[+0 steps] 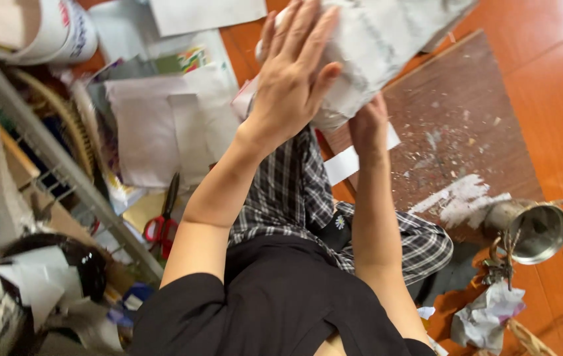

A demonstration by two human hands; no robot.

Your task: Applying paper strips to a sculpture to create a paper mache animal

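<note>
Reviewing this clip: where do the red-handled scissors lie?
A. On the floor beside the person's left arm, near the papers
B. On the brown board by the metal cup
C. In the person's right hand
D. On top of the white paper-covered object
A: the red-handled scissors lie on the floor just outside the left forearm, below the white papers.

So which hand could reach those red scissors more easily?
Probably the left hand: the scissors lie on that side, and it only rests flat on the paper-covered bundle. The right hand sits beneath the bundle, seemingly propping it.
</note>
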